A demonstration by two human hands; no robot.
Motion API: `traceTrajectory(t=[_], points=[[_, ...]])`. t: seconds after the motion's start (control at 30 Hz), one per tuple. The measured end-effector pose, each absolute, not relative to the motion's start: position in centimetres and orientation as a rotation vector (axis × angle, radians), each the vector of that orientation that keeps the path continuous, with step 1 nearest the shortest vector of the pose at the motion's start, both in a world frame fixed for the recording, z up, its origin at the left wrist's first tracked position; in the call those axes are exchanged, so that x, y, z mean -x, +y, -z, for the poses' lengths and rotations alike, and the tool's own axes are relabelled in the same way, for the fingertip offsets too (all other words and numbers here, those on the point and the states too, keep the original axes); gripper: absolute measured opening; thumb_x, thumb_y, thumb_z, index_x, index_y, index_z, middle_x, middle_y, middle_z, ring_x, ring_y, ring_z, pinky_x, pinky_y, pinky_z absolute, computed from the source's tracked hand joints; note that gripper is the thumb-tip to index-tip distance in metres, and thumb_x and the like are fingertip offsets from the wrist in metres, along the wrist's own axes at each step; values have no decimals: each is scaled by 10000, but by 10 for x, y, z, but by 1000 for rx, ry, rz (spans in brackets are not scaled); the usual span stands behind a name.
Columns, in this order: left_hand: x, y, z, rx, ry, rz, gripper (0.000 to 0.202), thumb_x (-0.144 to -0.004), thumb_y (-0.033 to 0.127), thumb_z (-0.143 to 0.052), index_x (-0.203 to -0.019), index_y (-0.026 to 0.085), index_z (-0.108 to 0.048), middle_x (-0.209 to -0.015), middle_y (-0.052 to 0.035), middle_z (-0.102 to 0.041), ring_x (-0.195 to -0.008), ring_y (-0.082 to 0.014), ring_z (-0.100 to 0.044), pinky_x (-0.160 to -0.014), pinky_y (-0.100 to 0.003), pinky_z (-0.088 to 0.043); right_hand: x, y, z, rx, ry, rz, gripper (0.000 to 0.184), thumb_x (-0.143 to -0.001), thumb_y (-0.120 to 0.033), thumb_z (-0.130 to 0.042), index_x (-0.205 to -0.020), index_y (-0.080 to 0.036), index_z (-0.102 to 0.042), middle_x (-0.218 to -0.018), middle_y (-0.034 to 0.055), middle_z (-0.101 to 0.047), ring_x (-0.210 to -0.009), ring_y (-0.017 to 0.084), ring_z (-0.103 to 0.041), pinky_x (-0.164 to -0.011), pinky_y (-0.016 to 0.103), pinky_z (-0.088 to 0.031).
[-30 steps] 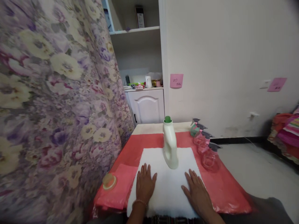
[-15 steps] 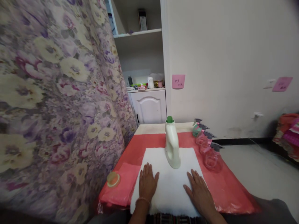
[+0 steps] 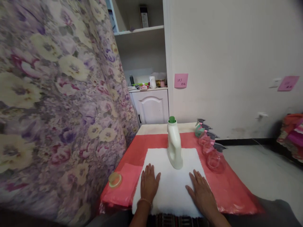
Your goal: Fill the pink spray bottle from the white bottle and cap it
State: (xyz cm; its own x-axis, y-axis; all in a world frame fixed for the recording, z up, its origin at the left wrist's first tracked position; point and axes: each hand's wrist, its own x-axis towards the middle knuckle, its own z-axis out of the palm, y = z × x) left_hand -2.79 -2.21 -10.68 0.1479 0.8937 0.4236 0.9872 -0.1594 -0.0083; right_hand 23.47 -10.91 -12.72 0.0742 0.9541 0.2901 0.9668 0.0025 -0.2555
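Both palms rest flat on a white cloth (image 3: 173, 186) spread over the red-covered table. My left hand (image 3: 150, 183) lies at the cloth's left side, fingers stretched forward, a bracelet at its wrist. Near the right edge, my right hand (image 3: 201, 190) has its fingers extended too. Neither holds anything. Between and beyond them a pale green plastic jug (image 3: 174, 145) with a moulded handle stands upright on the cloth. A green piece (image 3: 172, 119) sits in its mouth. To the left, a yellowish round cap or tape roll (image 3: 115, 180) lies on a pink sheet (image 3: 125, 186).
Several clear spray bottles (image 3: 216, 160) with grey heads line the table's right side. A floral curtain (image 3: 71, 126) hangs close at the left. Behind the table stand a white cabinet (image 3: 152, 107) with shelves and a wall bearing a pink note (image 3: 181, 80).
The view has tilted down very slightly or shifted, so everything sits a little differently in the picture. Both hands and the jug keep their places on the cloth.
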Motion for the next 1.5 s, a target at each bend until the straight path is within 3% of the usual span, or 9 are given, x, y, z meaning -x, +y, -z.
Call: traceTrajectory(t=[1.03, 1.3, 1.5], points=[[30, -19, 108, 2135, -1801, 465, 557, -950, 438, -362, -1342, 80, -530, -1433, -174, -520, -1350, -291, -452, -1112, -468, -363, -232, -110, 119, 1994, -1899, -1, 664, -930, -564, -379, -1416, -120, -455, -1525, 179, -374, -1414, 318, -341, -1167, 477, -291], [33, -21, 103, 2202, -1803, 404, 468, -967, 312, -341, -1336, 106, -542, -1449, -147, -510, -1359, -258, -443, -1129, -441, -342, -232, -110, 118, 1980, -1879, -12, 643, -934, -549, -379, -1414, -129, -459, -1531, 164, -372, -1425, 307, -324, -1171, 467, -280], [36, -28, 92, 2218, -1827, 348, 439, -936, 267, -392, -1305, 114, -574, -1428, -167, -527, -1320, -279, -492, -1076, -461, -404, -234, -111, 118, 1985, -1888, -56, 649, -933, -548, -374, -1419, -124, -451, -1538, 170, -357, -1436, 313, -297, -1175, 476, -260]])
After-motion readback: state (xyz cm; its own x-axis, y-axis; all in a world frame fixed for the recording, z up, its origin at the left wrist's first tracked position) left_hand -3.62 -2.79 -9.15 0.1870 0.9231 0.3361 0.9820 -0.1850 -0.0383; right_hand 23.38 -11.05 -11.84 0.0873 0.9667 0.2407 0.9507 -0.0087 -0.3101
